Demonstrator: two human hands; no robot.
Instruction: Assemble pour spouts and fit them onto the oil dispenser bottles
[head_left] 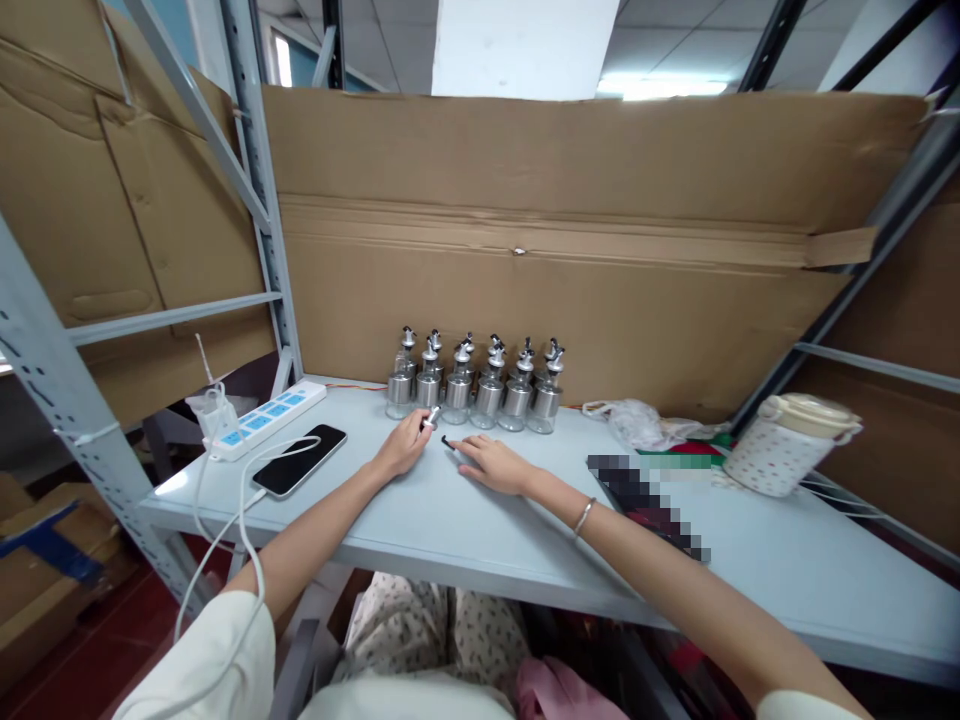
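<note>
My left hand (403, 445) rests near the middle of the table with its fingers closed around a small silver pourer spout (431, 418), like those on the bottles. Just to the right, my right hand (496, 466) lies low over the tabletop, fingers stretched out and thumb apart. Its index fingertip is at a small black piece (447, 442); whether it presses on it I cannot tell. Behind both hands stand several glass oil bottles (488, 398) in two rows, upright, with silver metal sleeves and pourer tops.
On the left lie a phone (300, 461) and a white power strip (268, 418) with looping white cables. To the right are a pixelated dark object (649, 508), a crumpled plastic bag (637, 424) and a spotted white jug (787, 447). Cardboard (555, 170) walls the table's back.
</note>
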